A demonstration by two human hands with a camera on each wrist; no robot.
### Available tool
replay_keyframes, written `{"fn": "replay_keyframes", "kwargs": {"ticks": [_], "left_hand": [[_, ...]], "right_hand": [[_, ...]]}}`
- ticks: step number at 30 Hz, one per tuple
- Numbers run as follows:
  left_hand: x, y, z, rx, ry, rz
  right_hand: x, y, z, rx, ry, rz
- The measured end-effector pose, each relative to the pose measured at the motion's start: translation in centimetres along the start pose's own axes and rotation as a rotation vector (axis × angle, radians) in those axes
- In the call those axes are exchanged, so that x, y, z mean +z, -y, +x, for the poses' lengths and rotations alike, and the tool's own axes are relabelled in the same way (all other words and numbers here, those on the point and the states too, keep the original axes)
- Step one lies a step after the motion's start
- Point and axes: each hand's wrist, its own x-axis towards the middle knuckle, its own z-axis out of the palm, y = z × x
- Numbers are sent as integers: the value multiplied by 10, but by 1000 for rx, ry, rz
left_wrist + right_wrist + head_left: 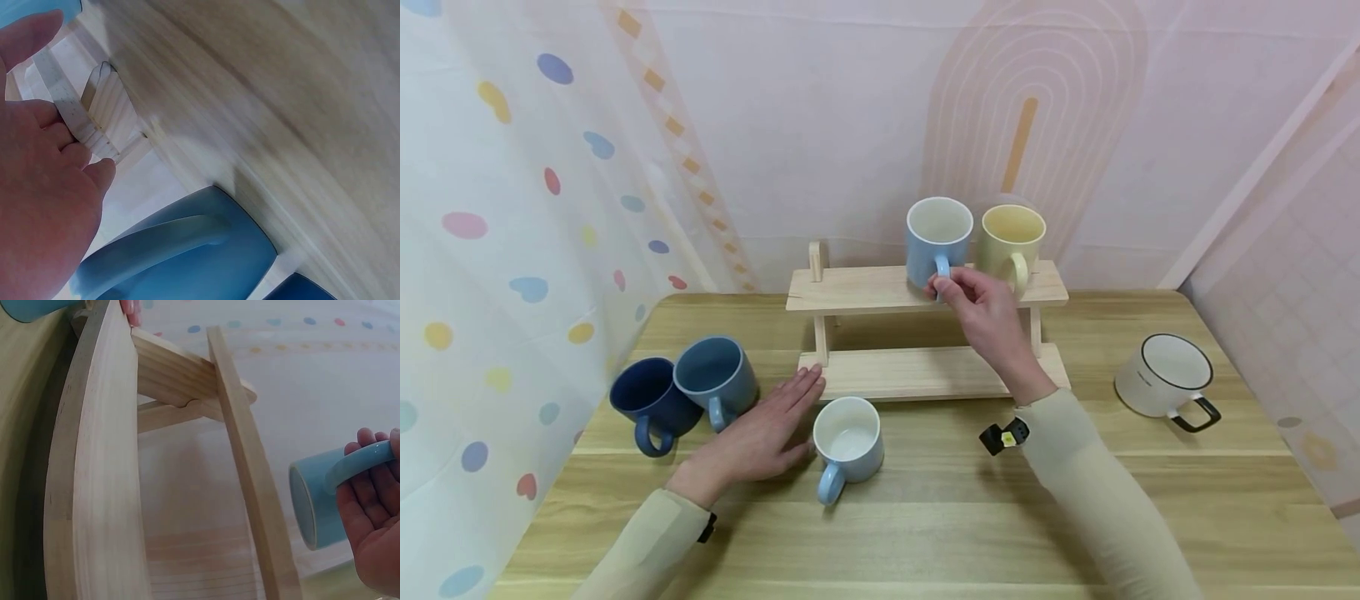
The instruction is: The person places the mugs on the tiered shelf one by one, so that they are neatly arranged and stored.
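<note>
On the upper board of a wooden two-tier rack (880, 287) are a light blue mug (937, 246) and, to its right, a yellow mug (1011, 242). My right hand (988, 321) pinches the light blue mug's handle; in the right wrist view the fingers of that hand (375, 506) curl round the handle of the blue mug (319, 494). My left hand (760, 433) lies with extended fingers, its fingertips on the left end of the lower board. Another light blue mug (850, 442) stands on the table just right of that hand. The left wrist view shows the left hand (50, 169) beside the rack.
A teal-blue mug (718, 379) and a dark blue mug (655, 404) stand side by side at the left. A white mug with a black rim (1161, 379) stands at the right of the wooden table (925, 533). Patterned curtains hang behind and at the sides.
</note>
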Motion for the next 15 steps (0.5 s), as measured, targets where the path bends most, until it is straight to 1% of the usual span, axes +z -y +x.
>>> {"fn": "replay_keyframes", "kwargs": {"ticks": [10,15], "left_hand": [[1,0,0,-5,6,-8],[0,0,0,-6,5,-8]], "right_hand": [[0,-12,3,33,-15,-11],[0,-13,5,42,-17,-5]]}}
